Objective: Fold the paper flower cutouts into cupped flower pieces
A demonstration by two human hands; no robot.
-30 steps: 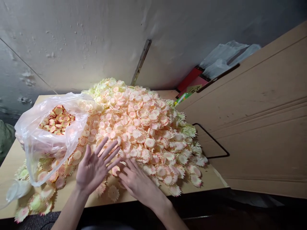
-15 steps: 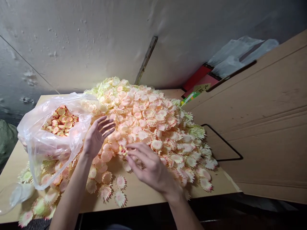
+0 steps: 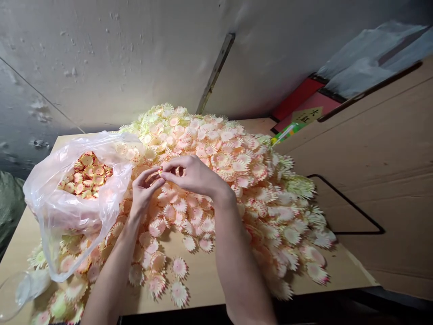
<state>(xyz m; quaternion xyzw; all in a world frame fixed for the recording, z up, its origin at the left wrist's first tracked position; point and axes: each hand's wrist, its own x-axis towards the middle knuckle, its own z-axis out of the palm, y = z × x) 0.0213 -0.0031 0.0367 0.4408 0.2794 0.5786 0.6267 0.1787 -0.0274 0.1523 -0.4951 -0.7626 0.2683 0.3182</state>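
Hands meet over the flower heap

Above the near-left slope of the pile of paper flowers (image 3: 237, 180), the left hand (image 3: 144, 189) and right hand (image 3: 192, 174) pinch one small flower piece (image 3: 159, 172) between their fingertips. Just left sits an open plastic bag (image 3: 67, 203) of flowers on the table (image 3: 203, 280).

Both forearms reach forward and upward, bare to the elbow, converging at the fingertips. The left hand (image 3: 145, 184) is cupped, fingers curled toward the right hand (image 3: 191, 174), whose thumb and forefinger pinch together just against the left fingertips.
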